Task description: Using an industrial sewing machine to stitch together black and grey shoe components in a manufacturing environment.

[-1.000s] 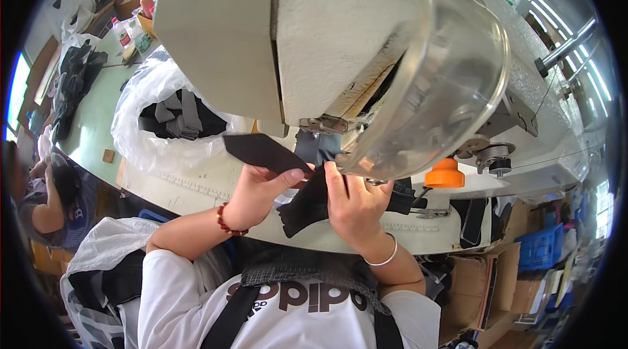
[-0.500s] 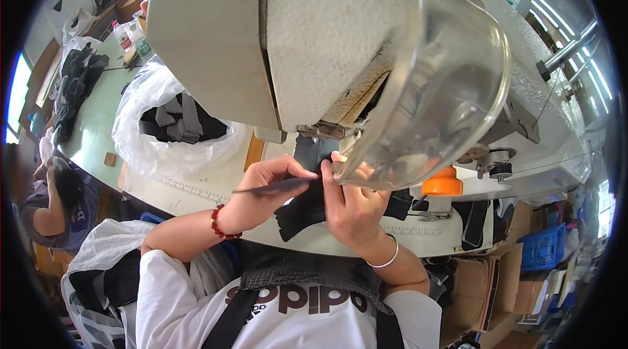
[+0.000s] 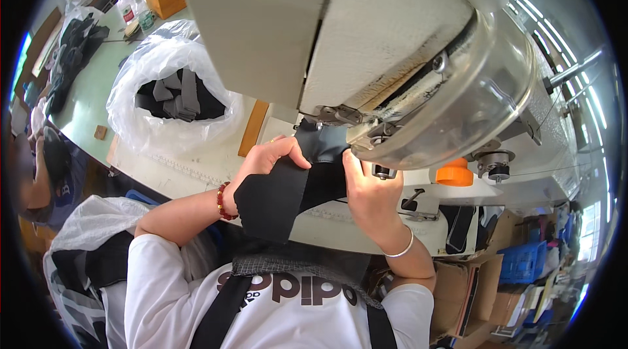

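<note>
Cloth (image 3: 269,202), matte-black, sharp-cornered, spreads below the left hand (image 3: 264,159), whose fingers pinch it; whether the right hand (image 3: 373,195) grips, I can't tell.

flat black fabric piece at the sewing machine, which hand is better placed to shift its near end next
Probably the left hand: it holds the flat black fabric piece, thumb on top. The right hand sits farther from that end, beside the clear curved plastic guard.
</note>
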A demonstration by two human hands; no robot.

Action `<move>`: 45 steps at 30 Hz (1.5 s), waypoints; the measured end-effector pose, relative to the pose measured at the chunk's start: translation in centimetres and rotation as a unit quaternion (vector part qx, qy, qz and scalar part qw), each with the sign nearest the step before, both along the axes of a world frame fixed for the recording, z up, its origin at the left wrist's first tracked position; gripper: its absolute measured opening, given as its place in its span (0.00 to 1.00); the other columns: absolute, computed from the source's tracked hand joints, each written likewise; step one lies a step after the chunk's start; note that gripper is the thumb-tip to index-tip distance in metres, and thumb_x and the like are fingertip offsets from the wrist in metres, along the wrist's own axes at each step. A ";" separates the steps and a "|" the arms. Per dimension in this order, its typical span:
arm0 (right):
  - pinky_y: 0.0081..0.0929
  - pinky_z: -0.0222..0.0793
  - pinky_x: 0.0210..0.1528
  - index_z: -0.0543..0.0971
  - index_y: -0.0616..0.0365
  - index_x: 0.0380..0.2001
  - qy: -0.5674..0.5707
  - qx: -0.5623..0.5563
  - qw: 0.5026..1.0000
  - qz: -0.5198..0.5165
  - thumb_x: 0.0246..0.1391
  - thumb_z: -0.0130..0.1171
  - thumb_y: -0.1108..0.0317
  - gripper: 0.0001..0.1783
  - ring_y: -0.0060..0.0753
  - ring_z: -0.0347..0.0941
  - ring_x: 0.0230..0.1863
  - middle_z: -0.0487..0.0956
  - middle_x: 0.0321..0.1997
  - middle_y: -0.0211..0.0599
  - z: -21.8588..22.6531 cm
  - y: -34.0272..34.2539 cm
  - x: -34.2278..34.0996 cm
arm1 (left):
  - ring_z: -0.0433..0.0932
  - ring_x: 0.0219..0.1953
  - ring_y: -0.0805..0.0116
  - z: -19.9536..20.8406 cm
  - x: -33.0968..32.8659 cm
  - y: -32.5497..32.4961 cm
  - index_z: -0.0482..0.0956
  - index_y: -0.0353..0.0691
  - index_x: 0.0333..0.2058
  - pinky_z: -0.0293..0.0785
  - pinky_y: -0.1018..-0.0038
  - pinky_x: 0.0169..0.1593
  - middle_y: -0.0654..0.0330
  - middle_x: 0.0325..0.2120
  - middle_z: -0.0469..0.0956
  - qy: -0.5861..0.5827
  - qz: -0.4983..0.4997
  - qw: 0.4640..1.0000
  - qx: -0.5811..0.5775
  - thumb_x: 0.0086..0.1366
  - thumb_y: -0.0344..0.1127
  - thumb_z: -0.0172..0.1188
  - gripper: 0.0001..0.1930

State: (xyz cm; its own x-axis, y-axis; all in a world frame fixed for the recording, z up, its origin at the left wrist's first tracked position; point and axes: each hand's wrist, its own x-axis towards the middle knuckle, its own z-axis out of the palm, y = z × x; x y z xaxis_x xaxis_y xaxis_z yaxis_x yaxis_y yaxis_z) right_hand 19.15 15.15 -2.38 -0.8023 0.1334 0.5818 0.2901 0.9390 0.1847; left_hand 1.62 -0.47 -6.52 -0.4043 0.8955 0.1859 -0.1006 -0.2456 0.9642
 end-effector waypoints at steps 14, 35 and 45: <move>0.48 0.68 0.54 0.81 0.49 0.40 0.040 0.184 0.981 0.047 0.53 0.62 0.76 0.12 0.31 0.76 0.39 0.79 0.39 0.31 4.4 -2.3 0.3 | 0.80 0.48 0.76 -1.2 2.0 2.3 0.80 0.36 0.49 0.77 0.74 0.53 0.65 0.47 0.82 0.026 -0.028 0.999 0.019 0.74 0.33 0.62 0.10; 0.36 0.66 0.43 0.82 0.54 0.45 0.050 0.115 0.992 0.024 0.54 0.62 0.71 0.13 0.34 0.72 0.36 0.79 0.40 0.35 1.8 -1.5 1.2 | 0.78 0.42 0.80 1.2 1.3 0.5 0.78 0.37 0.43 0.75 0.79 0.47 0.65 0.40 0.81 0.118 -0.038 0.992 0.005 0.62 0.29 0.69 0.13; 0.41 0.69 0.44 0.79 0.55 0.40 0.114 0.001 0.993 0.018 0.52 0.68 0.77 0.12 0.43 0.75 0.39 0.78 0.41 0.38 0.8 -0.8 0.8 | 0.80 0.46 0.80 1.2 2.5 0.3 0.75 0.37 0.41 0.78 0.77 0.52 0.66 0.40 0.78 0.046 -0.024 0.999 -0.010 0.65 0.28 0.68 0.10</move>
State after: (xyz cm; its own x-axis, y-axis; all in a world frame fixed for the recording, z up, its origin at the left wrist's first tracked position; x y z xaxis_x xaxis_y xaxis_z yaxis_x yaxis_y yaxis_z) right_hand 19.95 14.34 -1.60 -0.6537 0.1057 0.7493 0.2910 0.9492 0.1200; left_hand 4.12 -0.17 -5.29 -0.3431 0.9172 0.2026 -0.0228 -0.2238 0.9744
